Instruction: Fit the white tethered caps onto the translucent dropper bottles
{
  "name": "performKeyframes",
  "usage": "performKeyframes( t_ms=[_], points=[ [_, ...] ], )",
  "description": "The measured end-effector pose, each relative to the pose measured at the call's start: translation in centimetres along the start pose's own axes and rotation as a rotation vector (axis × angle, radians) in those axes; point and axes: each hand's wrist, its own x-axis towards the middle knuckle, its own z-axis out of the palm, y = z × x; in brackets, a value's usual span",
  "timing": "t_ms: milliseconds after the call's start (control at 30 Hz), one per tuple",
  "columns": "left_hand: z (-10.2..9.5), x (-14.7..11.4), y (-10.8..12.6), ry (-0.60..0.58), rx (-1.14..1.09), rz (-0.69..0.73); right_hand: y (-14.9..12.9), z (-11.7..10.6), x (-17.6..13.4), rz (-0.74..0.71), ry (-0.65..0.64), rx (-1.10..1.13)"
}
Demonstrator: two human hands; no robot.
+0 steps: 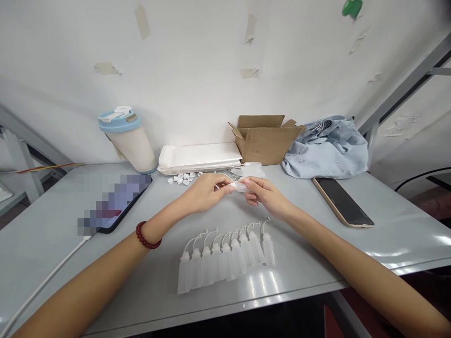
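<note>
A small translucent plastic bottle [241, 187] lies sideways between my two hands, above the middle of the table. My right hand [265, 191] is closed round its body. At the bottle's left end, the thumb and fingers of my left hand [211, 190] pinch a white cap [233, 186]. Below my hands, several like bottles [226, 258] rest in a slanting row, each topped with a thin curved tube. Loose white caps [183, 178] are scattered just left of my left hand. More translucent pieces [254, 169] lie behind my right hand, partly hidden.
A tumbler with a blue lid [121, 122], a stack of white packets [200, 157], an opened cardboard box [268, 143] and bunched blue cloth [327, 150] stand along the wall. A phone on a white cable [118, 204] lies left, another phone [341, 202] right, on the grey table [299, 267].
</note>
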Motion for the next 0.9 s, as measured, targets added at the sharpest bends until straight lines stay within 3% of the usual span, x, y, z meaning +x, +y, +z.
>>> performKeyframes(
  t_ms=[133, 300, 400, 567, 633, 767, 900],
  points=[
    [0.2, 0.0, 0.1, 0.033, 0.045, 0.018, 0.0, -0.1, 0.0, 0.026, 0.018, 0.005],
    [0.2, 0.1, -0.2, -0.024, -0.128, -0.083, -0.2, -0.1, -0.2, -0.069, 0.040, -0.128],
    [0.2, 0.1, -0.2, -0.067, -0.271, -0.169, 0.0, -0.3, -0.3, -0.185, 0.078, -0.379],
    [0.3, 0.1, 0.3, -0.053, -0.464, -0.309, 0.8, -1.0, -0.2, -0.550, 0.168, -0.952],
    [0.5, 0.0, 0.4, -0.048, -0.513, -0.344, 1.0, -1.1, -0.1, -0.621, 0.191, -1.075],
    [0.8, -0.1, 0.4, -0.061, -0.540, -0.316, 1.2, -0.9, -0.2, -0.635, 0.176, -1.044],
    [0.8, -0.3, 0.5, -0.036, -0.324, -0.166, 0.6, -0.3, -0.5, -0.467, 0.121, -0.790]
  ],
)
